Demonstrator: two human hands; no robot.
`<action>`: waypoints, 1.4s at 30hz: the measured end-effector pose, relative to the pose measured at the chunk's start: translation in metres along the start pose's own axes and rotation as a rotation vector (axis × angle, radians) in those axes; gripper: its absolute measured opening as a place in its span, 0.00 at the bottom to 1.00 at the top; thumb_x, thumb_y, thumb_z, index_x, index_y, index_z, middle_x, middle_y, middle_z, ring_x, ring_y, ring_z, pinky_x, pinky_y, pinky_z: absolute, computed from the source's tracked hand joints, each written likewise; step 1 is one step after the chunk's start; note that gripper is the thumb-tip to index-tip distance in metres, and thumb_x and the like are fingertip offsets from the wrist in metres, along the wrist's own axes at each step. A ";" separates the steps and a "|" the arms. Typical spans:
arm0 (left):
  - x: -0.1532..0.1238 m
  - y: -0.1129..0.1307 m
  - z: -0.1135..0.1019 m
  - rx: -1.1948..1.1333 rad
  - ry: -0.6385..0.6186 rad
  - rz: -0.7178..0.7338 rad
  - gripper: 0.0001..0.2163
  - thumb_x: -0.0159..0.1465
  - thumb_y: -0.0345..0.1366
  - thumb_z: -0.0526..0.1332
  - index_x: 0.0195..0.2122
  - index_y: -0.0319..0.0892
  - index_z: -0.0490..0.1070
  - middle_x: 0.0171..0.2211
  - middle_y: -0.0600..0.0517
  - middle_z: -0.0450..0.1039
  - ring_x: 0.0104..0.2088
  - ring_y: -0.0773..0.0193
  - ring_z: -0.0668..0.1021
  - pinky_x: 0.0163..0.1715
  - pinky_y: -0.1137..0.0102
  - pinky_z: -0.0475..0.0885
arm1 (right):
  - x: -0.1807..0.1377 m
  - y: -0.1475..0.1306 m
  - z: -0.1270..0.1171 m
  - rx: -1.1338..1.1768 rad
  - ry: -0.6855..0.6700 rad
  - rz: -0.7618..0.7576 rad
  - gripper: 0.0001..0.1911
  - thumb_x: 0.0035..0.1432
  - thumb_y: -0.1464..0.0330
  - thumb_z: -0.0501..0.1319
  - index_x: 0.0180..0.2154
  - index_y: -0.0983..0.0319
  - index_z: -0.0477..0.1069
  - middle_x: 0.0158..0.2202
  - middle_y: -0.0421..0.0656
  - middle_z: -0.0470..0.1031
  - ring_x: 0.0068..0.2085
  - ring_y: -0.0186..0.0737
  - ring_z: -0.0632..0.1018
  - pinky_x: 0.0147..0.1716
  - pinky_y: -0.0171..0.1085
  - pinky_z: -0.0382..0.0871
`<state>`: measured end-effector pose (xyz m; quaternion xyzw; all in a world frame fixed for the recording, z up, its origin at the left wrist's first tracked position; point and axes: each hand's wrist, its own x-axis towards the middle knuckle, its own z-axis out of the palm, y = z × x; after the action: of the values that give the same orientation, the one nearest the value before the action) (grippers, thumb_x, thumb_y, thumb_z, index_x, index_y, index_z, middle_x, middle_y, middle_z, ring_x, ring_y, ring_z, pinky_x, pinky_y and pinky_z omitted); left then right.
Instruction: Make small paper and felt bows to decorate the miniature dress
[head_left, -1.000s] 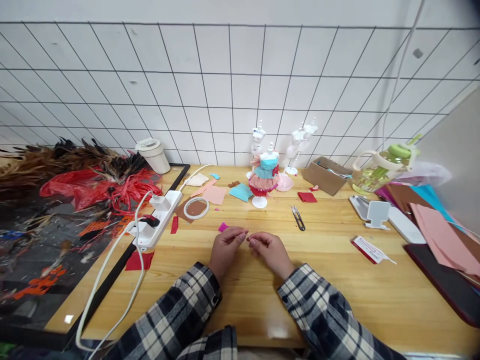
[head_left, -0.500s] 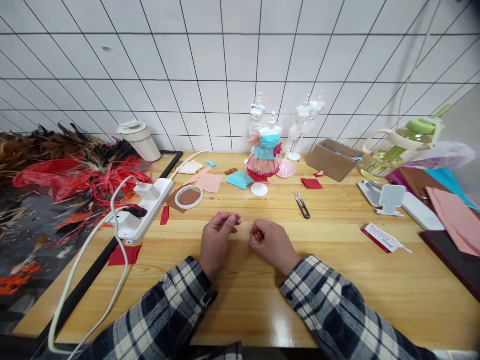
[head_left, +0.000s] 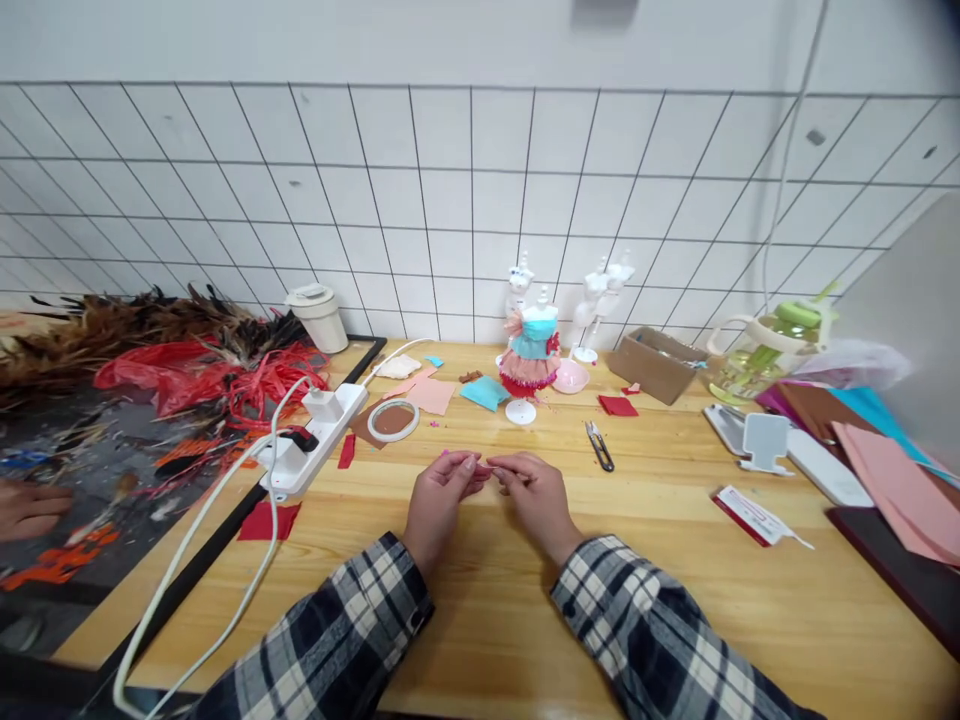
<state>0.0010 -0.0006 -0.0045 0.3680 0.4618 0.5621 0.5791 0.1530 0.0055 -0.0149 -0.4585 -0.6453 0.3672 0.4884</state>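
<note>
Above the middle of the table, my left hand (head_left: 441, 500) and my right hand (head_left: 536, 497) meet at the fingertips. Both are closed in a pinch on a small pinkish piece (head_left: 485, 469), mostly hidden by the fingers; its kind is too small to make out. Beyond them stands a small white dress form (head_left: 541, 305) wearing a blue, peach and red crepe-paper dress (head_left: 532, 358). Thread snips (head_left: 599, 446) lie to the right of my right hand. To the left are a roll of white tape (head_left: 394, 421) on brown paper, a peach paper piece (head_left: 433, 395) and a blue paper piece (head_left: 484, 392).
A power strip (head_left: 319, 440) with looping white cables lies at the left. Behind it stands a cream cup (head_left: 319, 317). At the right are a cardboard box (head_left: 654, 366), a green-lidded bottle (head_left: 772, 345) and a phone stand (head_left: 765, 440). Another person's hand (head_left: 30, 508) shows at the far left.
My right hand has moved left to meet my left hand, its fist loosening into a pinch on the small piece. The view has tilted up, and another person's hand has appeared at the left.
</note>
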 end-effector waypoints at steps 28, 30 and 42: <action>0.008 0.001 -0.012 0.643 -0.345 0.479 0.15 0.60 0.42 0.64 0.47 0.46 0.77 0.51 0.44 0.73 0.54 0.54 0.72 0.57 0.57 0.65 | 0.001 0.005 -0.010 0.002 0.081 -0.169 0.26 0.55 0.68 0.63 0.56 0.60 0.67 0.45 0.46 0.78 0.46 0.42 0.77 0.49 0.42 0.69; 0.009 -0.001 -0.012 0.671 -0.342 0.503 0.15 0.60 0.42 0.63 0.48 0.46 0.77 0.51 0.44 0.71 0.54 0.54 0.72 0.57 0.57 0.66 | 0.001 0.005 -0.006 0.015 0.063 -0.090 0.17 0.55 0.68 0.62 0.48 0.60 0.74 0.37 0.43 0.80 0.40 0.41 0.79 0.46 0.41 0.70; 0.015 -0.008 -0.014 1.096 -0.139 0.690 0.23 0.61 0.36 0.61 0.58 0.44 0.64 0.51 0.44 0.71 0.52 0.53 0.71 0.54 0.52 0.66 | 0.026 0.023 -0.080 -0.551 0.146 -0.197 0.09 0.60 0.66 0.60 0.36 0.57 0.80 0.36 0.44 0.80 0.40 0.42 0.76 0.43 0.39 0.65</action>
<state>-0.0106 0.0119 -0.0178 0.7726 0.4984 0.3738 0.1224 0.2327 0.0399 -0.0084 -0.5342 -0.7251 0.0952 0.4241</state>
